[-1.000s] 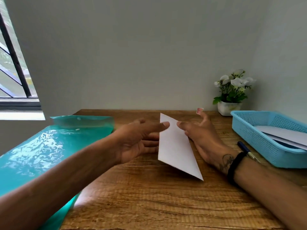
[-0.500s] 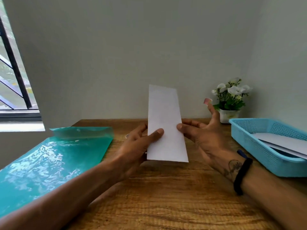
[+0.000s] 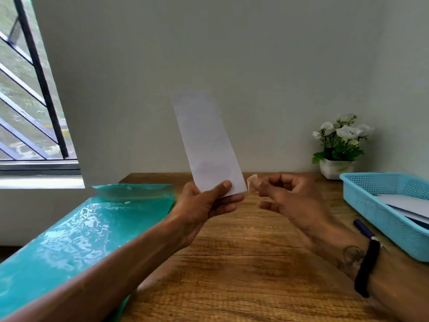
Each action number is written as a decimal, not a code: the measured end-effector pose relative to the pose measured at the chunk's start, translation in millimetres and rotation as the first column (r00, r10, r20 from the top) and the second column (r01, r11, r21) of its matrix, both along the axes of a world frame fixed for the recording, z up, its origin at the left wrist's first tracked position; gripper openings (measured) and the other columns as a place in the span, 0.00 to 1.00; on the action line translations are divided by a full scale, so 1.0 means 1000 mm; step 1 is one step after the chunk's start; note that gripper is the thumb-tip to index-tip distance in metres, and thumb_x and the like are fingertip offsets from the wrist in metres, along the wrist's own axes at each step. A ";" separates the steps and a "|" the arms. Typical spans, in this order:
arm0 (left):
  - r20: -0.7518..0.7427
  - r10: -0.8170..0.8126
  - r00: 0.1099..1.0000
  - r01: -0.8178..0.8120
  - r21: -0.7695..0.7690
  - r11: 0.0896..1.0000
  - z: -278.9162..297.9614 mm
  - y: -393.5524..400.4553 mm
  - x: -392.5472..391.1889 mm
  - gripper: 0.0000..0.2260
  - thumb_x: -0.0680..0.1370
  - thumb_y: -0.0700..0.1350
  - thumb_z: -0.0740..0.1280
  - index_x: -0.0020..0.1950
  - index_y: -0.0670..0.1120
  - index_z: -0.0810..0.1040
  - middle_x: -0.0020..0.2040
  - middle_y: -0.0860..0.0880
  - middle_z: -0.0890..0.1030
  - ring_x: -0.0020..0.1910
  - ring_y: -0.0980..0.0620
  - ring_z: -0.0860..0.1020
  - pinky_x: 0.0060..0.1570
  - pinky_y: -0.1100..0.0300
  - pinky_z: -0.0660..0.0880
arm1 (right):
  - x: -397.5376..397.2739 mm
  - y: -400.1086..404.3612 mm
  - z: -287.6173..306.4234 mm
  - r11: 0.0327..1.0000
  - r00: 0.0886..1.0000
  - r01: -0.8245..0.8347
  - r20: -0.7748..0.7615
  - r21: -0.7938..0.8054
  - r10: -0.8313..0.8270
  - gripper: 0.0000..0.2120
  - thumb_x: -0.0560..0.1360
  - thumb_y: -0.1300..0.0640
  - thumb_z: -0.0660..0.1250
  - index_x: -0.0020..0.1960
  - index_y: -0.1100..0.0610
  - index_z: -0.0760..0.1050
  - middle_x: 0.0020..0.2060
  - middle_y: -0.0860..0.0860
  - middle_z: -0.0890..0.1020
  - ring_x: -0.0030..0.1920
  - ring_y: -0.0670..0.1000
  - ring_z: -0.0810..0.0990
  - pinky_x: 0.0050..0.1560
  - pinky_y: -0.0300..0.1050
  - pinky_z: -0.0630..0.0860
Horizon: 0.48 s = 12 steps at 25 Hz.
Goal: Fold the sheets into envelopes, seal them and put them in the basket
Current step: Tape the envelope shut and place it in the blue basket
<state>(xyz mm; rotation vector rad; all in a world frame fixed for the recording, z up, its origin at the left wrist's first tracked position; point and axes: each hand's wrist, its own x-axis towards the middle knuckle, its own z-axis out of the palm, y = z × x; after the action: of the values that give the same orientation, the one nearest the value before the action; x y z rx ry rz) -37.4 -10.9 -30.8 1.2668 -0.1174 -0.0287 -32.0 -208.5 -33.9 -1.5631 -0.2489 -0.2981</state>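
A shiny green folder (image 3: 76,231) lies at the desk's (image 3: 243,263) left edge. A little plant pot (image 3: 337,167) with white flowers stands at the back edge, and a blue pen (image 3: 363,228) lies near the right edge

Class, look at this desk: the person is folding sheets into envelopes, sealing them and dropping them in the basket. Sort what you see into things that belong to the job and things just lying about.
Part of the job:
folded paper, in the left hand
small sticker, pinched by the right hand
blue basket

Just lying about:
potted plant
pen
green folder
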 end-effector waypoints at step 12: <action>0.069 -0.057 0.996 0.055 0.026 0.998 -0.007 -0.014 -0.005 0.16 0.83 0.44 0.67 0.69 0.39 0.75 0.55 0.39 0.87 0.55 0.43 0.87 0.52 0.53 0.85 | -0.002 0.011 -0.015 0.995 0.998 0.066 -0.030 0.080 -0.064 0.09 0.71 0.54 0.80 0.45 0.58 0.87 0.41 0.52 0.89 0.46 0.52 0.88 0.46 0.48 0.86</action>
<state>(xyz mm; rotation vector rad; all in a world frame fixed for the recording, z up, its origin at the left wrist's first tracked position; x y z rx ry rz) -42.6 -24.6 -37.5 1.2890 -0.2137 -0.0343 -33.7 -197.6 -49.3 -1.4959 -0.1631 -0.3335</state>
